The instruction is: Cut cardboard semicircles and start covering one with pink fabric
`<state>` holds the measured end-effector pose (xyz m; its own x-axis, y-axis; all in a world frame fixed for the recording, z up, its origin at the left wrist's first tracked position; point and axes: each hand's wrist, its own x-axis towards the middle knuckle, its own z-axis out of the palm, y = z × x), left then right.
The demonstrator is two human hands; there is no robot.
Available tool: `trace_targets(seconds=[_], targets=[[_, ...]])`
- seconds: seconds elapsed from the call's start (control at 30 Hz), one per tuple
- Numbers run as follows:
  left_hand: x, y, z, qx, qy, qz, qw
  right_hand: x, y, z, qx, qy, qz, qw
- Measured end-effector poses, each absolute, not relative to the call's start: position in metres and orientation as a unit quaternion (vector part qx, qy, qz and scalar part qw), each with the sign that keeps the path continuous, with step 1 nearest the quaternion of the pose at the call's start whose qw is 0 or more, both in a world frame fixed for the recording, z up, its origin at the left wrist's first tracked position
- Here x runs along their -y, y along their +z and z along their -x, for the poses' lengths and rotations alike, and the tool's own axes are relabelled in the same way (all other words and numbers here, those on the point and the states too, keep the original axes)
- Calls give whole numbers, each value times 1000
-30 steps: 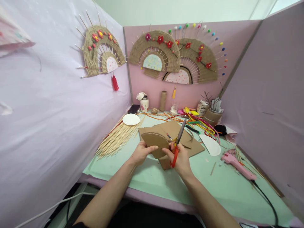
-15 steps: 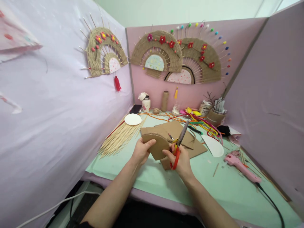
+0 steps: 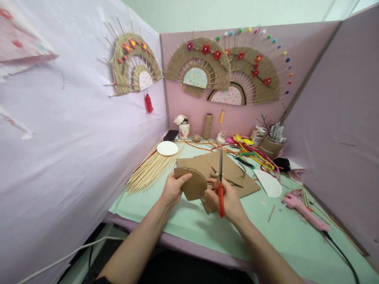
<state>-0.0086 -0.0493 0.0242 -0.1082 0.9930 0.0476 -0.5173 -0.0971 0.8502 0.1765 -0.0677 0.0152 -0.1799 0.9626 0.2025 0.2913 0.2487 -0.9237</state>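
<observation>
Near the lower centre of the frame, pinching a half-round cardboard piece (image 3: pixel 194 184) with the left hand (image 3: pixel 172 190): thumb on the top face, other fingers under it, pressed together at its left edge. Held a little above the green tabletop (image 3: pixel 284 232), almost flat, with the curved edge turned to the back wall.

Just right of it, gripping scissors (image 3: pixel 220 177) with the right hand (image 3: pixel 229 201): fingers closed on the red handles, handles pointing to the bottom of the frame, blades pointing straight up in the picture. Blades seen from the edge, so cannot tell if open or together. Scissors just beside the right side of the cardboard piece; touching it or not, cannot tell.

Under both hands, flat on the tabletop, a bigger brown cardboard sheet (image 3: pixel 237 173) with cut-out edges.

Left of centre, a bundle of thin wooden sticks (image 3: pixel 149 173), spread out, with 1 white paper disc (image 3: pixel 167 148) at its far end. Right of centre, 1 white half-round paper (image 3: pixel 269 183), and at the lower right a pink glue gun (image 3: pixel 304 208) with a black cable.

Along the back of the tabletop, many coloured pipe cleaners (image 3: pixel 254 154), a small jar (image 3: pixel 184 128), a roll of twine (image 3: pixel 207 125) and a brown cup (image 3: pixel 271 146) with tools inside.

On the walls in the upper part of the frame, 3 woven fan decorations (image 3: pixel 198 65) with red flowers.
</observation>
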Motion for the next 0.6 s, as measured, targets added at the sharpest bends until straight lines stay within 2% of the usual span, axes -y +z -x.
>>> trace_targets(seconds=[0.23, 0.6], targets=[[57, 30, 16, -344, 624, -383, 588, 79, 48, -207, 788, 218, 525, 235], [66, 33, 9, -341, 564, -435, 614, 89, 64, -214, 841, 124, 500, 162]])
